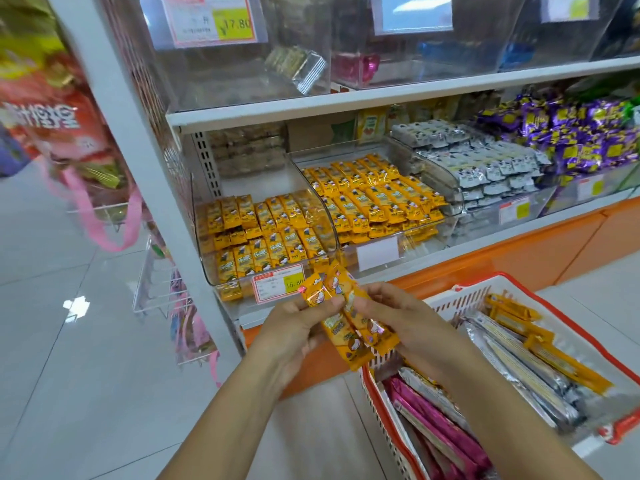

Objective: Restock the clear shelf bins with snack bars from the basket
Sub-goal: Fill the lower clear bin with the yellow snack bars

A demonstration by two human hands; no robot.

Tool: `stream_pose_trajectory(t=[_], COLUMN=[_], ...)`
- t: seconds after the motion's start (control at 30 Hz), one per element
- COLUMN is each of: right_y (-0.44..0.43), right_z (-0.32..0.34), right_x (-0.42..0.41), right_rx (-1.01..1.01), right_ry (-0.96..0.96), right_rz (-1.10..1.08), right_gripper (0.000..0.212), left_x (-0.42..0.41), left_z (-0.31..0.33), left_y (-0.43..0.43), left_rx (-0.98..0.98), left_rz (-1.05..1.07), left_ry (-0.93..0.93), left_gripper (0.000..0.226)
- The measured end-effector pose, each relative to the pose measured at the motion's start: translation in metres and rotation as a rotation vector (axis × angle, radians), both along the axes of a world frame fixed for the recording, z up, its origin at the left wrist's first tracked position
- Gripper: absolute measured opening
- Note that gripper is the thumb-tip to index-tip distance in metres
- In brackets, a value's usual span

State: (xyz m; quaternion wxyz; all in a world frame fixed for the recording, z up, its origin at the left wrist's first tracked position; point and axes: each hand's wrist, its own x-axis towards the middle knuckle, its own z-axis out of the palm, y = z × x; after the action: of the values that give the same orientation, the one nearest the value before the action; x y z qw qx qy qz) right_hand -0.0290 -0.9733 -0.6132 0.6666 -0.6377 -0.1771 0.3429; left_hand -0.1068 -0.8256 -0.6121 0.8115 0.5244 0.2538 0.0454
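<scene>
Both hands hold a small bunch of orange-yellow snack bars in front of the lower shelf. My left hand grips the bunch from the left, my right hand from the right. Just behind them stands a clear bin partly filled with matching yellow bars. A second clear bin of orange bars sits to its right. The white basket with a red rim rests at lower right, holding orange, silver and pink bars.
Bins of silver packets and purple packets fill the shelf further right. Upper clear bins carry price tags. A white shelf upright and hanging pink bags stand at left. An orange base runs under the shelf.
</scene>
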Motion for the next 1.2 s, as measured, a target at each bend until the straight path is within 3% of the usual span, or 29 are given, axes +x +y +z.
stream_pose_trajectory(t=[0.13, 0.23, 0.3, 0.43, 0.57, 0.73, 0.77, 0.87, 0.93, 1.1, 1.2], right_y=[0.011, 0.024, 0.033, 0.05, 0.067, 0.104, 0.117, 0.162, 0.194, 0.26, 0.271], right_z=[0.005, 0.011, 0.014, 0.017, 0.032, 0.068, 0.071, 0.074, 0.075, 0.065, 0.052], right_x=[0.006, 0.004, -0.002, -0.009, -0.007, 0.021, 0.031, 0.063, 0.077, 0.106, 0.115], right_rx=[-0.028, -0.111, -0.148, -0.394, -0.418, -0.439, -0.445, -0.572, -0.693, -0.998, -1.093], right_ry=[-0.196, -0.467, -0.624, -1.057, -1.353, -1.274, -1.235, -1.199, -1.24, -1.32, -1.207], right_rz=[-0.034, -0.064, -0.035, 0.061, -0.003, -0.022, -0.044, -0.1, -0.106, -0.099, -0.03], right_gripper=[0.023, 0.025, 0.035, 0.085, 0.076, 0.069, 0.068, 0.066, 0.065, 0.046, 0.057], left_x=[0.0, -0.001, 0.0, -0.001, -0.001, 0.0, -0.001, -0.008, -0.013, -0.018, -0.016], left_z=[0.004, 0.012, 0.017, 0.027, 0.036, 0.041, 0.039, 0.029, 0.024, 0.021, 0.021], left_y=[0.004, 0.009, 0.015, 0.031, 0.044, 0.068, 0.073, 0.084, 0.086, 0.089, 0.09], left_rx=[-0.076, -0.068, -0.064, -0.057, -0.011, 0.209, 0.366, 1.071, 1.313, 1.436, 1.47], left_rz=[0.016, 0.063, 0.121, 0.237, 0.258, 0.307, 0.321, 0.252, 0.143, 0.061, 0.071], left_ry=[-0.025, -0.021, -0.041, -0.113, -0.192, -0.187, -0.127, 0.155, 0.265, 0.253, 0.25], left_gripper=[0.039, 0.045, 0.036, 0.023, 0.017, 0.019, 0.016, 0.025, 0.027, 0.031, 0.032])
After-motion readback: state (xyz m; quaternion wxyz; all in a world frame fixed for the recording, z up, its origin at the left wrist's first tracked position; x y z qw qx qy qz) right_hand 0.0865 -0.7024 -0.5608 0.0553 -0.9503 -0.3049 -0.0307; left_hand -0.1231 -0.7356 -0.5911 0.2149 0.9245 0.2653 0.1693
